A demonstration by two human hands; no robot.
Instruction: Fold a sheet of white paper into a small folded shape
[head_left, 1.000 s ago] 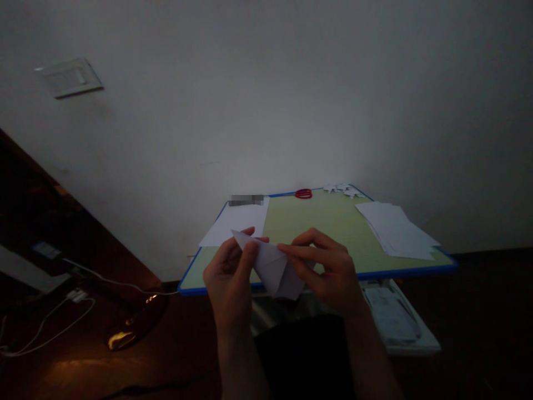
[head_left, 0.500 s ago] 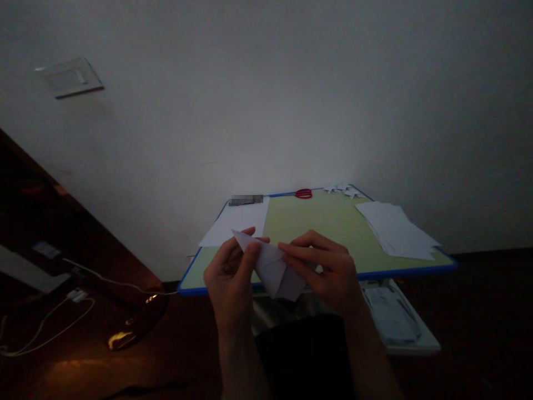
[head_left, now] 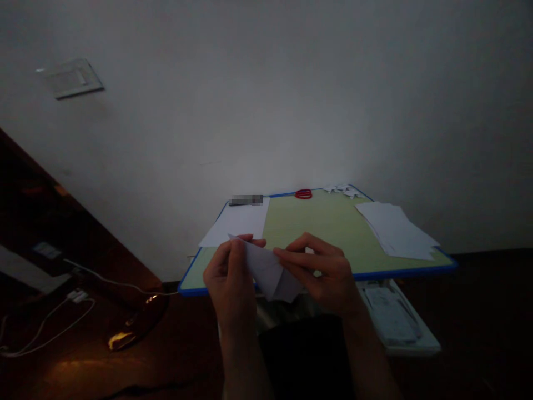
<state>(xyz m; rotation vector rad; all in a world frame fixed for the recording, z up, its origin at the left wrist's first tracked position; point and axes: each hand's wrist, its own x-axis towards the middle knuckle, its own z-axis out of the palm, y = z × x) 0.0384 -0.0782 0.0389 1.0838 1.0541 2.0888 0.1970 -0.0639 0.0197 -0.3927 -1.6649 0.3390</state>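
Note:
A folded sheet of white paper [head_left: 268, 271] is held in the air in front of the table's near edge, its pointed corner toward the upper left. My left hand [head_left: 231, 275] pinches it near that point, thumb on top and fingers behind. My right hand [head_left: 325, 272] grips the paper's upper right edge between thumb and fingertips. A crease runs down the paper, and its lower part hangs as a loose flap. The side behind my fingers is hidden.
The blue-edged green table [head_left: 310, 222] stands against the wall. On it lie a paper sheet [head_left: 239, 219], a blurred dark item [head_left: 245, 200], red-handled scissors [head_left: 303, 194], small folded paper pieces [head_left: 343, 190] and a paper stack [head_left: 395, 228]. An open drawer [head_left: 393, 316] sits below right.
My left thumb has moved left and up, closer to the paper's tip. The paper and my right hand have shifted slightly left; both hands keep their hold.

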